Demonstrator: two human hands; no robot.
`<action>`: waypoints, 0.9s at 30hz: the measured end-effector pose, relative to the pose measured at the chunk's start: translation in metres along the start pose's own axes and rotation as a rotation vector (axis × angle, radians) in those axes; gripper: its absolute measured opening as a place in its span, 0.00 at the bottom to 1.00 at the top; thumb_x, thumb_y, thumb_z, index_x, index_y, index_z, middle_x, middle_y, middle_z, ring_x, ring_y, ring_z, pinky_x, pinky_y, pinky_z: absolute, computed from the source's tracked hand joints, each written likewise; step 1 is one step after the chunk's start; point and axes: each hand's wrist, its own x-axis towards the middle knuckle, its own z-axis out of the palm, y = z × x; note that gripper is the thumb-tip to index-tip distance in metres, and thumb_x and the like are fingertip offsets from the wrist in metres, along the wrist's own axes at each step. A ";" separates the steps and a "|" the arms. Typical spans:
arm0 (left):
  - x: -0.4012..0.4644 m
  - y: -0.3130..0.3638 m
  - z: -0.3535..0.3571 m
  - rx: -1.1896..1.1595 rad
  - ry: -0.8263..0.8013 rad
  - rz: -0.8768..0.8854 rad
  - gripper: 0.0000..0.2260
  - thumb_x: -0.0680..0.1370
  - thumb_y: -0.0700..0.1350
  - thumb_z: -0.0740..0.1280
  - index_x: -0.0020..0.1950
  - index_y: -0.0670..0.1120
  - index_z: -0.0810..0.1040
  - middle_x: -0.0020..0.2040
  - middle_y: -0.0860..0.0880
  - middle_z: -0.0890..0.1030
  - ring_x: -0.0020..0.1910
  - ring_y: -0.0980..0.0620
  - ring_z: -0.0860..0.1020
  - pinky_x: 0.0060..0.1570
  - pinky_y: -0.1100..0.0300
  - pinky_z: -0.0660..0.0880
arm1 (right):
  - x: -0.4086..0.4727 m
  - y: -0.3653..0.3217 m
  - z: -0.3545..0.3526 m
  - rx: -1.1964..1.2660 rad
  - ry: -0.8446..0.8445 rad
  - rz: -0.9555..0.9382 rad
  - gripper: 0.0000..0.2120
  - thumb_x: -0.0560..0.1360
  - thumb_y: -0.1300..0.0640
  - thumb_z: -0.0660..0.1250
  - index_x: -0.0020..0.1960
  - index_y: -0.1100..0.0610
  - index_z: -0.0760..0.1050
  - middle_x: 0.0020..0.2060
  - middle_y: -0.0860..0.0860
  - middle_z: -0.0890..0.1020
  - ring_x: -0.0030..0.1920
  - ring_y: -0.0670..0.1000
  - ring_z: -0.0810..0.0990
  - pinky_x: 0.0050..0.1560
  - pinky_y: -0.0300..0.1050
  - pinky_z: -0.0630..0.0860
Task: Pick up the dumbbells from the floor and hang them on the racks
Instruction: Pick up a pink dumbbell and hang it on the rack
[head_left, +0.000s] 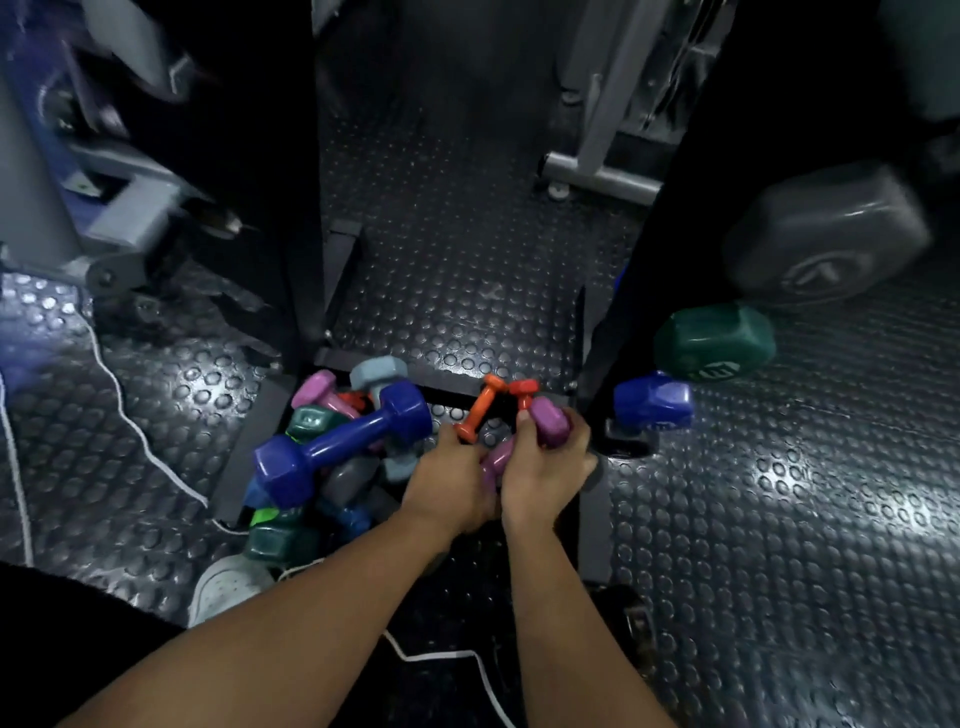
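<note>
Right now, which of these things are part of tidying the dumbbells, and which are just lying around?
Part of the job:
- purple dumbbell, held by right hand
- left hand
- orange dumbbell
- big blue dumbbell on the pile
- black rack frame

Just lying about:
- white cord
- grey machine base
- white shoe

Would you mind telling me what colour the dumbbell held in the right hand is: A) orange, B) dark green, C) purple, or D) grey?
C: the right hand has its fingers curled round a purple dumbbell, whose hexagonal head sticks out above the fingers, near the orange dumbbell on the floor.
</note>
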 end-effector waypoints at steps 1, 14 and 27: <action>-0.008 0.004 -0.010 0.013 0.010 0.003 0.10 0.79 0.54 0.68 0.54 0.49 0.83 0.58 0.44 0.73 0.46 0.38 0.83 0.51 0.48 0.82 | -0.005 -0.004 -0.004 0.021 0.009 -0.016 0.25 0.77 0.50 0.78 0.70 0.51 0.76 0.58 0.54 0.74 0.47 0.42 0.75 0.46 0.25 0.68; -0.103 0.052 -0.148 -0.085 -0.157 0.138 0.21 0.57 0.65 0.68 0.41 0.52 0.80 0.38 0.53 0.83 0.39 0.54 0.83 0.39 0.57 0.79 | -0.078 -0.089 -0.103 0.312 -0.102 -0.190 0.14 0.79 0.42 0.74 0.62 0.36 0.76 0.55 0.45 0.85 0.54 0.47 0.85 0.59 0.56 0.82; -0.174 0.113 -0.189 -0.233 -0.159 0.443 0.22 0.65 0.67 0.77 0.50 0.54 0.82 0.45 0.54 0.86 0.43 0.57 0.83 0.47 0.53 0.82 | -0.110 -0.167 -0.203 0.194 -0.070 -0.495 0.18 0.83 0.42 0.68 0.69 0.41 0.67 0.48 0.44 0.84 0.46 0.39 0.83 0.47 0.40 0.76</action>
